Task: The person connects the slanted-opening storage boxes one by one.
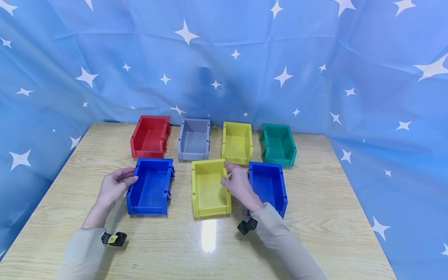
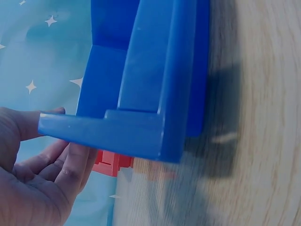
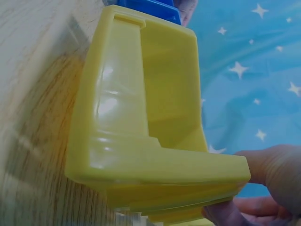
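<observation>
My left hand pinches the left side wall of a blue storage bin, with the thumb on the inner side and the fingers outside. In the left wrist view that blue bin shows its low front lip, and a shadow lies on the wood beside it. At the right side wall of a yellow bin, my right hand grips near the upper rear corner. The right wrist view shows the yellow bin from its front, with thumb and fingers on either side of the wall. Neither bin holds anything.
Behind stand a red bin, a grey bin, a second yellow bin and a green bin. Another blue bin sits under my right forearm. The wooden table ends at a starry blue curtain.
</observation>
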`<action>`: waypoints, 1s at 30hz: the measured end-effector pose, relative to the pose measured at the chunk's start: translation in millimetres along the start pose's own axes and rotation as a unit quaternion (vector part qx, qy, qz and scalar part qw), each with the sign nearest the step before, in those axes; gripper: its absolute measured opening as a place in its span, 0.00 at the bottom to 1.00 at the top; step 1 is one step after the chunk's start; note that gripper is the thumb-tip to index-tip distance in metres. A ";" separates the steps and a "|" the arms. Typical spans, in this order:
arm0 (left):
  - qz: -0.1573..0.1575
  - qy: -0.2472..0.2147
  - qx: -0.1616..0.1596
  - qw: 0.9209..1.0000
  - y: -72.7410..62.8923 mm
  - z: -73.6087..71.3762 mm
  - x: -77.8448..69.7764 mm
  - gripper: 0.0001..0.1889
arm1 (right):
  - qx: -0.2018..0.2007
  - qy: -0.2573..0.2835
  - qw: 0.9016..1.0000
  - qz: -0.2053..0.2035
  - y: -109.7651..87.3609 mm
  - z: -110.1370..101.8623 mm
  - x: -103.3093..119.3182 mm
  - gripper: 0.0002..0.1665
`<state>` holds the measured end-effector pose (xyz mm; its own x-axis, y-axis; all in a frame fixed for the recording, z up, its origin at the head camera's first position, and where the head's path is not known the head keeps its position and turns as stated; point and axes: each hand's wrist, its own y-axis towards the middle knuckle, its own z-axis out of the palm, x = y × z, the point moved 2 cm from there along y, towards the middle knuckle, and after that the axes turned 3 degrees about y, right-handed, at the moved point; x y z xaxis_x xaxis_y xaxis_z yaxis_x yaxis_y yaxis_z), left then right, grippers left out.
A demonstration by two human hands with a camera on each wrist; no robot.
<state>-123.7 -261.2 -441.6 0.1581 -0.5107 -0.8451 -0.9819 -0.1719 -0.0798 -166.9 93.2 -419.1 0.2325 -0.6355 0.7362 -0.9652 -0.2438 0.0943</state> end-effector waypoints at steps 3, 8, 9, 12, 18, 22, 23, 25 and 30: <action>-0.006 -0.002 0.001 1.000 -0.4 -0.3 1.2 0.24 | -0.008 0.006 1.000 -0.005 -0.5 -1.7 0.1 0.28; -0.018 0.006 -0.001 1.000 -1.9 -1.2 2.0 0.24 | -0.013 0.018 1.000 -0.015 0.3 -5.4 2.6 0.28; -0.019 0.004 -0.002 1.000 -2.2 -0.9 1.4 0.24 | -0.015 0.019 1.000 -0.019 0.5 -6.2 3.2 0.28; -0.016 -0.002 0.000 1.000 -2.8 1.8 -1.8 0.24 | -0.027 0.022 0.999 -0.026 0.5 -8.6 4.1 0.28; -0.003 -0.012 -0.003 1.000 -4.1 8.4 -8.0 0.23 | -0.051 0.025 0.998 -0.041 -0.2 -12.5 5.5 0.27; -0.002 -0.011 -0.014 1.000 -5.3 10.7 -8.8 0.22 | -0.064 0.027 0.997 -0.044 0.2 -14.2 6.3 0.27; -0.002 -0.012 -0.016 1.000 -5.5 11.2 -8.8 0.21 | -0.068 0.028 0.996 -0.044 0.2 -14.7 6.7 0.27; -0.003 -0.014 -0.018 1.000 -6.1 12.2 -8.8 0.21 | -0.074 0.029 0.996 -0.043 0.2 -15.6 7.4 0.27; -0.005 -0.017 -0.019 1.000 -7.3 14.8 -7.5 0.22 | -0.092 0.035 0.994 -0.043 -0.3 -18.2 9.4 0.27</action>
<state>-119.2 -243.7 -442.4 0.1632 -0.4808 -0.8615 -0.9755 -0.2090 -0.0682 -166.6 100.5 -400.0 0.3125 -0.5647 0.7639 -0.9491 -0.1523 0.2757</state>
